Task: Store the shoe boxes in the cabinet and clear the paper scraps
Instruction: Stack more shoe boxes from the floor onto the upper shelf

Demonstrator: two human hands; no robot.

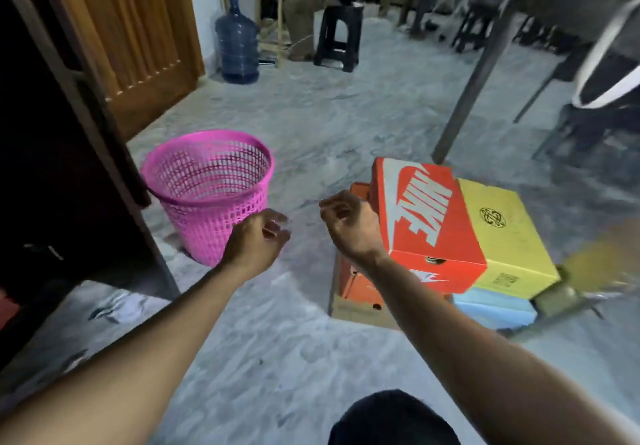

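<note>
A stack of shoe boxes stands on the floor at the right: an orange box [429,223] with white lettering on top, a yellow box [502,233] beside it, a light blue box [495,306] below and another orange box [360,285] underneath. My right hand [349,223] hovers just left of the top orange box, fingers curled, holding nothing visible. My left hand [256,240] hangs in front of the pink basket [207,191], fingers loosely curled, nothing visible in them. The dark cabinet [52,167] stands open at the left. A pale paper scrap [121,306] lies on the floor near it.
A blue water jug [237,46] and a black stool [337,37] stand at the back, with a seated person behind the stool. A metal table leg [474,88] rises behind the boxes. Chairs crowd the far right. A wooden door [138,36] is behind the basket.
</note>
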